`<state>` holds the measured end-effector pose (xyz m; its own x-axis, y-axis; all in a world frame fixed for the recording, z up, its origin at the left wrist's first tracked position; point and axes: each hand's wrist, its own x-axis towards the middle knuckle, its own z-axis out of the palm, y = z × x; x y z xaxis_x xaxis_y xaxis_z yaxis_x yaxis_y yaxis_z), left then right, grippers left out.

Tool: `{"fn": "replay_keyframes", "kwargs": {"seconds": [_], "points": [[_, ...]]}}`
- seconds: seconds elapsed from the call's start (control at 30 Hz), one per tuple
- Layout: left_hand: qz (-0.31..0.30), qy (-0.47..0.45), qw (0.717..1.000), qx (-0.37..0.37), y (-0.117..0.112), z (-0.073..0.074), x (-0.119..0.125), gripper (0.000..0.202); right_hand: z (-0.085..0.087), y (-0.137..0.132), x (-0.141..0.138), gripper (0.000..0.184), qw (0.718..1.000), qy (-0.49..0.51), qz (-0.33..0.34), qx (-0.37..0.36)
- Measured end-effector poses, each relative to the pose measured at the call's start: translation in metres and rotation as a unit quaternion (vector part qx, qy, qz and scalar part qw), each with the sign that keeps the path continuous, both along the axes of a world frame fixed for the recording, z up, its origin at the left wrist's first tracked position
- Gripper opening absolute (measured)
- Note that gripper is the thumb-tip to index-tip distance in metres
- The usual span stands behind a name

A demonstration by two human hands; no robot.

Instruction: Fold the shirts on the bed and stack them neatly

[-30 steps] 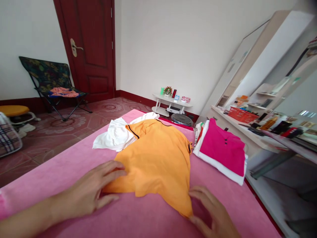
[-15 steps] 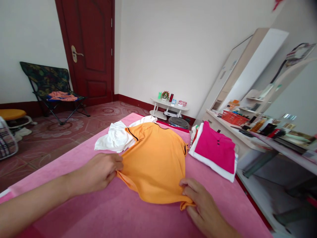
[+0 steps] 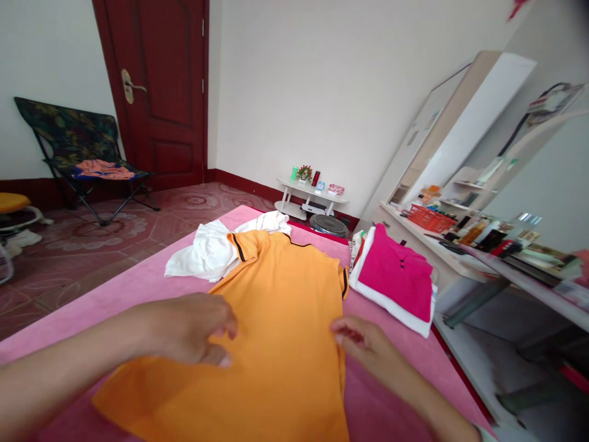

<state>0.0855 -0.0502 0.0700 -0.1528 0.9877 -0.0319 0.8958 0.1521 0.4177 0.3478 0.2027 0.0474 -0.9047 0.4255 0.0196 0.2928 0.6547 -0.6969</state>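
Note:
An orange polo shirt (image 3: 280,319) with dark trim lies spread front-down on the pink bed cover (image 3: 138,288), its collar away from me. My left hand (image 3: 193,328) is over the shirt's left side, fingers curled toward the thumb in a loose pinch on the cloth. My right hand (image 3: 363,347) is at the shirt's right edge, with its bent fingertips closed on the hem there. A crumpled white garment (image 3: 207,252) lies just beyond the collar. A folded pink shirt (image 3: 398,273) rests on a folded white one at the bed's right side.
Right of the bed stands a white dresser (image 3: 460,258) crowded with bottles and a red basket (image 3: 426,218). Beyond the bed are a low white stand (image 3: 313,193), a dark red door (image 3: 156,92) and a folding chair (image 3: 78,147) holding orange cloth.
The orange shirt was bunched and folded short; now its lower half lies spread flat toward me. Both hands went from gripping its near corners to the middle of its sides.

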Motion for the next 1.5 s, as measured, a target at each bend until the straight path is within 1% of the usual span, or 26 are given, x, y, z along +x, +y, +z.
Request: {"fn": "replay_keyframes", "kwargs": {"seconds": [0.03,0.07,0.1,0.13,0.2,0.23,0.3,0.37,0.4,0.43,0.47,0.53,0.63,0.67,0.83,0.97,1.0,1.03,1.13,1.17,1.2,1.27,1.33,1.43,1.47,1.5], "points": [[-0.028,0.001,1.0,-0.01,0.022,0.003,0.006,0.032,-0.004,0.02,-0.012,0.022,0.998,0.029,-0.041,0.049],[-0.03,0.011,0.999,-0.002,0.044,0.003,0.012,0.034,-0.009,0.04,-0.024,0.026,0.99,0.048,-0.085,0.106],[-0.02,0.02,1.0,0.015,0.066,-0.001,0.017,0.037,-0.014,0.059,-0.036,0.029,0.978,0.042,-0.113,0.169],[-0.007,0.025,0.999,0.037,0.087,-0.009,0.02,0.04,-0.017,0.075,-0.048,0.032,0.963,0.022,-0.127,0.236],[0.035,0.04,0.997,0.063,0.12,-0.033,0.022,0.05,-0.021,0.101,-0.068,0.033,0.93,-0.024,-0.136,0.342],[0.056,0.047,0.995,0.074,0.132,-0.047,0.021,0.055,-0.022,0.109,-0.077,0.033,0.911,-0.047,-0.138,0.385],[0.085,0.061,0.991,0.081,0.145,-0.074,0.017,0.059,-0.022,0.12,-0.091,0.031,0.871,-0.094,-0.154,0.456],[0.092,0.073,0.99,0.082,0.15,-0.092,0.014,0.059,-0.025,0.128,-0.103,0.03,0.832,-0.154,-0.18,0.502],[0.092,0.078,0.989,0.082,0.149,-0.097,0.013,0.058,-0.027,0.131,-0.108,0.03,0.817,-0.182,-0.192,0.512],[0.092,0.08,0.989,0.083,0.149,-0.099,0.012,0.059,-0.029,0.134,-0.113,0.03,0.812,-0.203,-0.201,0.51],[0.091,0.081,0.989,0.084,0.148,-0.1,0.012,0.059,-0.031,0.137,-0.117,0.029,0.812,-0.218,-0.203,0.502],[0.091,0.081,0.989,0.086,0.147,-0.099,0.012,0.059,-0.032,0.141,-0.124,0.029,0.82,-0.235,-0.185,0.488],[0.09,0.08,0.989,0.085,0.148,-0.098,0.013,0.06,-0.025,0.146,-0.127,0.029,0.829,-0.245,-0.143,0.482],[0.09,0.08,0.989,0.085,0.148,-0.098,0.013,0.061,-0.022,0.148,-0.126,0.029,0.825,-0.248,-0.139,0.488],[0.087,0.079,0.989,0.086,0.15,-0.102,0.013,0.058,-0.005,0.154,-0.123,0.029,0.776,-0.291,-0.154,0.538],[0.085,0.075,0.99,0.078,0.15,-0.1,0.013,0.056,0.002,0.15,-0.143,0.027,0.758,-0.291,-0.145,0.566],[0.085,0.076,0.99,0.078,0.15,-0.1,0.013,0.056,0.002,0.148,-0.148,0.027,0.762,-0.285,-0.135,0.566],[0.085,0.076,0.99,0.078,0.149,-0.099,0.013,0.056,0.0,0.145,-0.152,0.028,0.772,-0.277,-0.121,0.559],[0.086,0.071,0.991,0.079,0.149,-0.099,0.012,0.057,-0.017,0.142,-0.153,0.034,0.812,-0.251,-0.078,0.521],[0.086,0.068,0.991,0.078,0.149,-0.098,0.012,0.058,-0.024,0.143,-0.151,0.037,0.821,-0.248,-0.085,0.506],[0.084,0.064,0.991,0.078,0.148,-0.098,0.012,0.058,-0.031,0.144,-0.148,0.04,0.827,-0.251,-0.106,0.492],[0.08,0.057,0.992,0.075,0.147,-0.095,0.012,0.058,-0.042,0.148,-0.145,0.044,0.83,-0.267,-0.162,0.463],[0.08,0.053,0.993,0.071,0.145,-0.09,0.013,0.058,-0.045,0.148,-0.147,0.042,0.826,-0.279,-0.199,0.447],[0.087,0.047,0.993,0.069,0.142,-0.085,0.015,0.058,-0.044,0.132,-0.159,0.04,0.819,-0.261,-0.212,0.465],[0.087,0.045,0.993,0.071,0.141,-0.085,0.015,0.058,-0.045,0.122,-0.162,0.042,0.822,-0.238,-0.207,0.474],[0.087,0.042,0.993,0.073,0.141,-0.086,0.015,0.058,-0.047,0.111,-0.165,0.044,0.832,-0.211,-0.192,0.476]]}}
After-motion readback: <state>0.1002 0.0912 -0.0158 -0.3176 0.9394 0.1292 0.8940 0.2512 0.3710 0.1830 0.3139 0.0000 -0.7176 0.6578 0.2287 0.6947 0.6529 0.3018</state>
